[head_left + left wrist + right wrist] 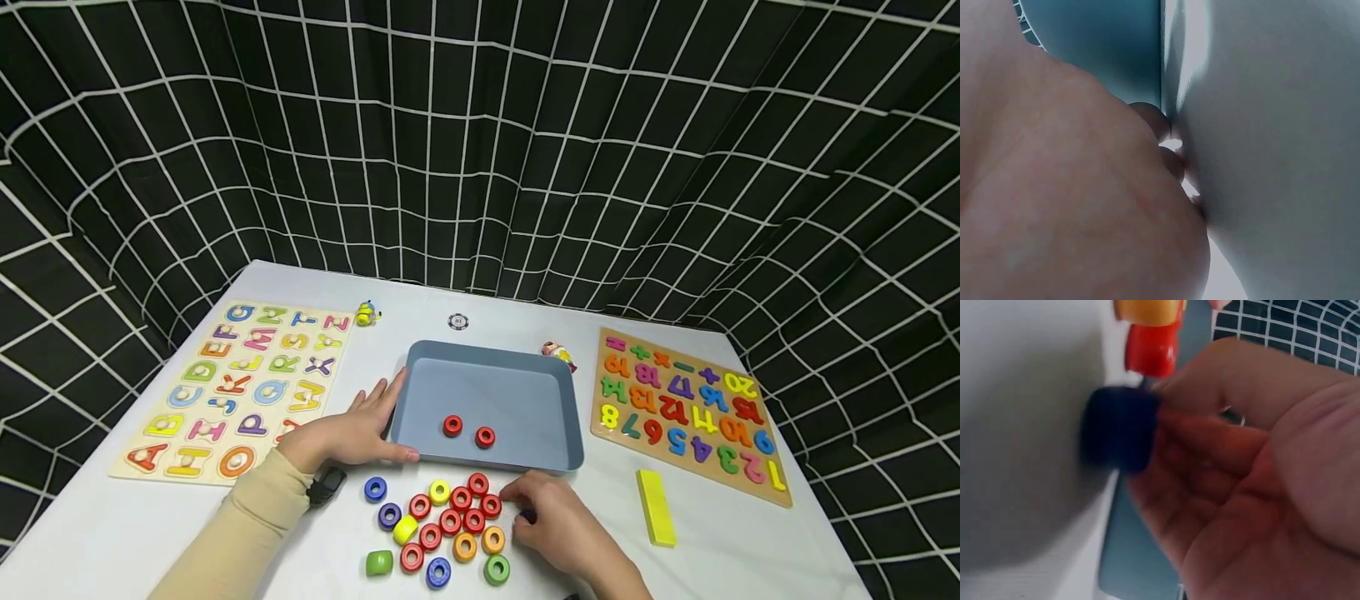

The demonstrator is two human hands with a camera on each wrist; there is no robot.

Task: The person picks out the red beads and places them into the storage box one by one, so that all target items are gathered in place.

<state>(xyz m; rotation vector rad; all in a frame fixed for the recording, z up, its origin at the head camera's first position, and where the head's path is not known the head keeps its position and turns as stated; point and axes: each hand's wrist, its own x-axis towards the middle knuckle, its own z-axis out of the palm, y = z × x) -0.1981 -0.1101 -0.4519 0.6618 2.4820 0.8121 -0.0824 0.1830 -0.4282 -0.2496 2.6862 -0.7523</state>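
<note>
A left hand (362, 435) rests on the left rim of the blue-grey tray (525, 383), fingers straight along its side and thumb at the front corner. In the left wrist view the palm fills the lower left. Two red beads (452, 426) lie inside the tray. Just in front of it, a right hand (558, 521) reaches down at the right end of the loose beads, fingers bent. Its fingertips are close to a red bead (491, 506) and a dark blue bead (1119, 428). Whether it pinches either bead cannot be made out.
More red, blue, yellow, orange and green beads (438, 573) lie before the tray. A letter board (153, 446) stands left, a number board (611, 354) right. A yellow block (656, 508), a bee figure (366, 314), a round chip (458, 322) and another figurine (558, 354) surround the tray.
</note>
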